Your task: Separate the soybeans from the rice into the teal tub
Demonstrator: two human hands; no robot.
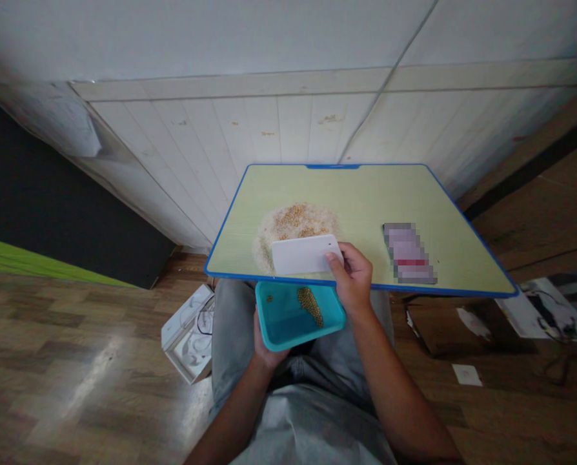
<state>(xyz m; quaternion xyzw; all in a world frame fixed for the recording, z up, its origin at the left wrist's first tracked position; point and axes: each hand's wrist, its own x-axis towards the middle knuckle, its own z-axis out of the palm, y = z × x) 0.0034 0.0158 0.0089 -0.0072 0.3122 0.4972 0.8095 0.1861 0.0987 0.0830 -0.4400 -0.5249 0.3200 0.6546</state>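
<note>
My right hand (pixel 354 278) grips a white plastic scraper card (pixel 304 254) by its right end, held flat at the near edge of a pale green tabletop with a blue rim (pixel 250 274). Just beyond the card lies a heap of white rice mixed with yellow-brown grains (pixel 293 223). My left hand (pixel 264 342) holds a teal rectangular tray (pixel 298 314) from below, just under the table's near edge. A small strip of yellow-brown grains (pixel 310 305) lies inside the tray.
A blurred-out pink and white object (pixel 408 253) lies on the table's right half. On the wooden floor sit an open white box with cables (pixel 190 334) to the left, brown cardboard (pixel 443 326) and printed papers (pixel 550 307) to the right. A white panelled wall stands behind.
</note>
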